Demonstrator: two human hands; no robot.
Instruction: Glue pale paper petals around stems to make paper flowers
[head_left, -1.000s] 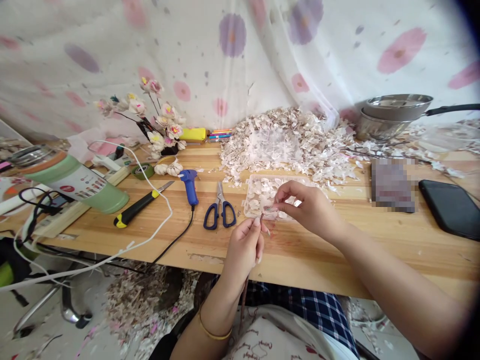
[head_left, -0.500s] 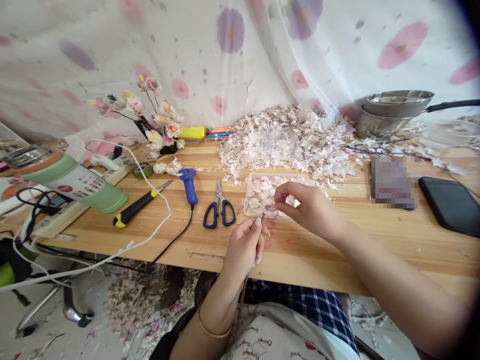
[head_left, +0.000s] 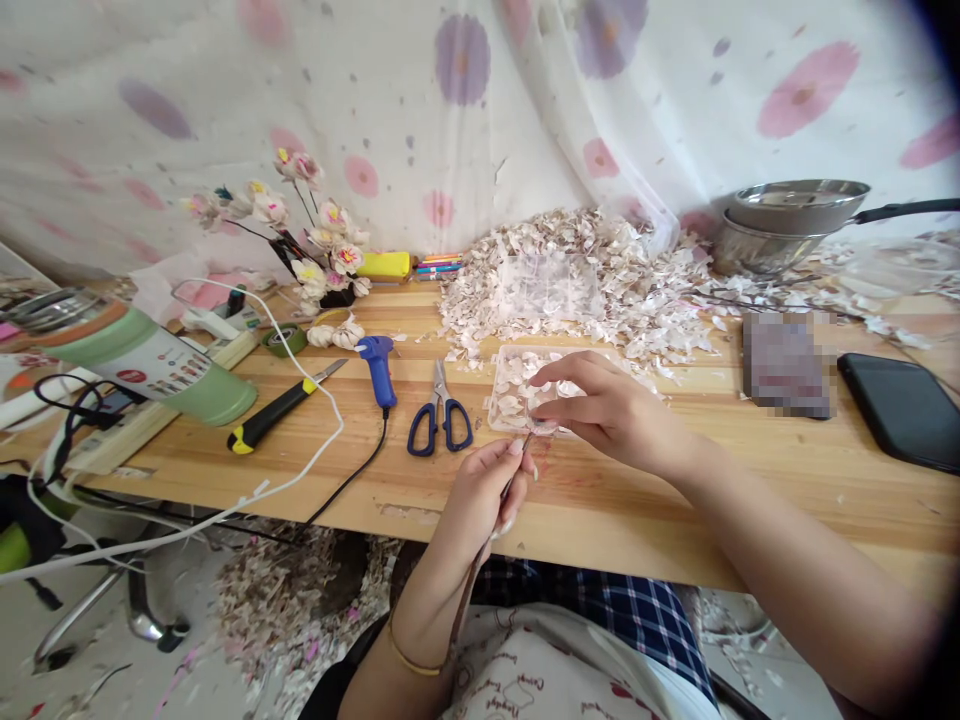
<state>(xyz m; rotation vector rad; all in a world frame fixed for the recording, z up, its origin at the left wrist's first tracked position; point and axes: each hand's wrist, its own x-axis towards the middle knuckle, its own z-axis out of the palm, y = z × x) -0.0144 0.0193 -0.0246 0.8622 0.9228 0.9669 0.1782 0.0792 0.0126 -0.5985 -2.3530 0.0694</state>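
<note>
My left hand (head_left: 484,490) is closed around a thin brown stem (head_left: 471,590), which runs down past my wrist toward my lap. Just above its upper end is my right hand (head_left: 600,410), thumb and index finger parted over the clear tray (head_left: 495,400). Pale petals lie in that tray, partly covered by my right hand. The fingers of my right hand hide the stem's tip, and I make out nothing held in them. Left of the tray are blue-handled scissors (head_left: 440,420) and a blue glue gun (head_left: 379,370).
A petal heap (head_left: 637,290) lies behind the tray. On the left are a utility knife (head_left: 274,415), a green tumbler (head_left: 172,370), a white cable (head_left: 300,470) and artificial flowers (head_left: 330,240). Metal pans (head_left: 780,230) and a phone (head_left: 896,410) are on the right.
My right thumb and index finger have moved apart from their pinch at the stem's tip. The stem below my left hand has swung a little to the left.
</note>
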